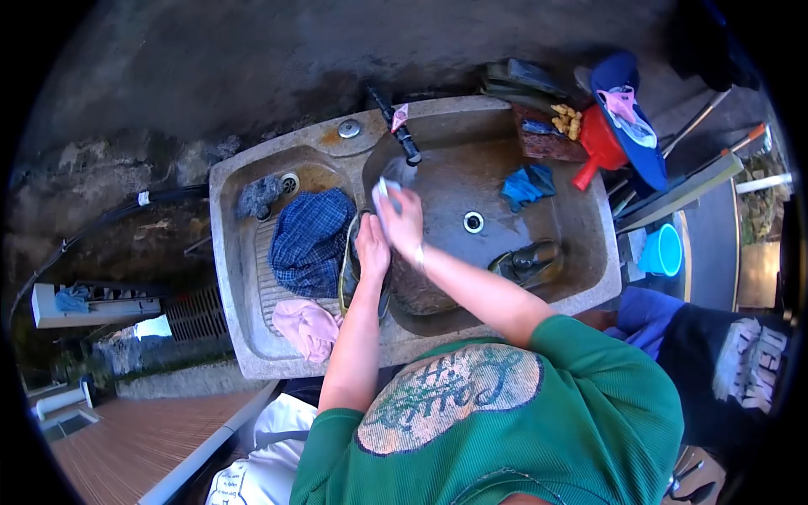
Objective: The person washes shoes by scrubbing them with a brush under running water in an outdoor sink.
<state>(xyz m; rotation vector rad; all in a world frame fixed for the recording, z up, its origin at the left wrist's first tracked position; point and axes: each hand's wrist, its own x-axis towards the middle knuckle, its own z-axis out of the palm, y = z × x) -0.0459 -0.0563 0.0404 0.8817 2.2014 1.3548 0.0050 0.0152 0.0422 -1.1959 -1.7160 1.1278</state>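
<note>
My left hand point(370, 244) lies over a dark shoe point(347, 282) with a yellowish edge, on the divider between the two basins; what its fingers hold is hidden. My right hand point(401, 220) is closed round a white object point(383, 192), just below the running black tap point(408, 145). A second dark shoe point(528, 263) lies in the right basin, near the drain point(474, 222). A dark blue checked cloth point(311, 242) and a pink cloth point(307, 328) are in the left basin.
A blue cloth point(528, 185) lies in the right basin of the stone sink point(497, 103). At the back right are ginger-like roots point(566, 122), a red dipper point(599, 145) and a blue item point(644, 151). A turquoise bucket point(662, 251) stands right of the sink.
</note>
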